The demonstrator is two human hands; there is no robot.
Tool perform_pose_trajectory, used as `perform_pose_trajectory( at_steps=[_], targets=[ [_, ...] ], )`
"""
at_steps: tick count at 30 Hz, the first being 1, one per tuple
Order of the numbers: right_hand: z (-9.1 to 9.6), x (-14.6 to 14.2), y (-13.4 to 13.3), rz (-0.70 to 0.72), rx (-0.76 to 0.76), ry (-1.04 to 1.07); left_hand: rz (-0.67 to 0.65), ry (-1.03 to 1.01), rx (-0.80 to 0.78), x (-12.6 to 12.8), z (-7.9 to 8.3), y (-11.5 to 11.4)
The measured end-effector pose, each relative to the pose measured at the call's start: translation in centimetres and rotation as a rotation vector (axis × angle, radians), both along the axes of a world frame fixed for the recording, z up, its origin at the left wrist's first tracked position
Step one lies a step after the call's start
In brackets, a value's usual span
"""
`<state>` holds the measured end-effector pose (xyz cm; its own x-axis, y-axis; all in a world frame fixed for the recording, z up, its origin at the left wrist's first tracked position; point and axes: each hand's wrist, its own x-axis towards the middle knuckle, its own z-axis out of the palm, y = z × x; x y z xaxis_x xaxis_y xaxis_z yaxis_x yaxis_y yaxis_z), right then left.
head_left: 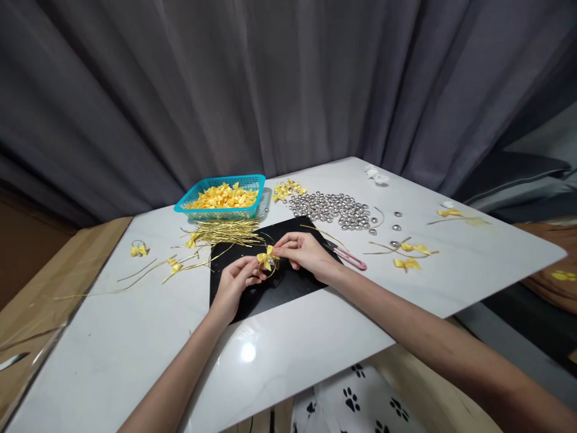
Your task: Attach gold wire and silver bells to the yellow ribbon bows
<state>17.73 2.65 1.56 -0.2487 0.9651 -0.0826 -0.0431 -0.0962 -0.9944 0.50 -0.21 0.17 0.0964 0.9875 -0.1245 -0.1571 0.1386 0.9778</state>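
Observation:
Over a black mat [288,288] on the white table, both my hands pinch one small yellow ribbon bow [265,258]. My left hand [237,282] grips it from below and the left, fingers closed. My right hand [302,249] holds its right side with fingertips pressed together. A thin gold wire tie curls under the bow.
A teal basket [223,207] of yellow bows stands at the back. Gold wire ties [225,231] lie in front of it. A heap of silver beads [333,209] lies back right. A pink-handled tool [351,258] rests beside the mat. Loose bows [408,263] are scattered right and left.

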Motion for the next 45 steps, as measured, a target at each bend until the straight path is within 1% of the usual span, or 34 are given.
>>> perform_pose_trajectory(
  at_steps=[4, 7, 10, 12, 14, 20, 22, 25, 30, 31, 33, 36, 39, 42, 45],
  targets=[
    [0.0, 0.0, 0.0, 0.016, 0.000, -0.008, 0.043, 0.103, 0.047, -0.1, -0.4, 0.1],
    [0.5, 0.5, 0.2, 0.003, 0.055, 0.012, 0.097, 0.205, 0.121, -0.3, -0.9, 0.4],
    [1.6, 1.5, 0.5, -0.119, 0.181, 0.061, 0.125, 0.251, 0.151, -0.6, -1.2, 0.7],
    [2.4, 2.2, 0.6, -0.213, 0.281, 0.083, 0.123, 0.269, 0.155, -0.8, -1.4, 0.8],
    [2.9, 2.7, 0.6, -0.263, 0.376, 0.079, 0.106, 0.284, 0.160, -0.8, -1.5, 0.9],
    [3.4, 2.7, -0.1, -0.250, 0.669, -0.087, 0.085, 0.342, 0.192, -0.7, -1.8, 0.8],
    [3.4, 2.8, -0.2, -0.279, 0.724, -0.145, 0.082, 0.360, 0.201, -0.7, -1.8, 0.7],
    [3.4, 3.2, 0.0, -0.306, 0.745, -0.187, 0.079, 0.380, 0.212, -0.7, -1.9, 0.6],
    [3.5, 3.6, 0.2, -0.329, 0.737, -0.141, 0.078, 0.376, 0.220, -0.6, -1.9, 0.6],
    [3.5, 3.6, 0.2, -0.320, 0.732, -0.113, 0.077, 0.367, 0.221, -0.6, -1.8, 0.5],
    [3.5, 3.3, 0.2, -0.258, 0.685, -0.032, 0.073, 0.340, 0.220, -0.4, -1.6, 0.5],
    [2.8, 2.4, 0.3, -0.086, 0.518, 0.100, 0.067, 0.299, 0.212, -0.2, -1.1, 0.4],
    [1.6, 1.3, 0.3, 0.061, 0.311, 0.155, 0.062, 0.233, 0.151, 0.0, -0.7, 0.2],
    [0.5, 0.3, 0.1, 0.088, 0.119, 0.061, 0.024, 0.143, 0.043, 0.0, -0.5, 0.1],
    [0.0, -0.5, -0.2, 0.064, 0.018, -0.115, -0.010, 0.093, -0.010, 0.0, -0.6, 0.0]
  ],
)
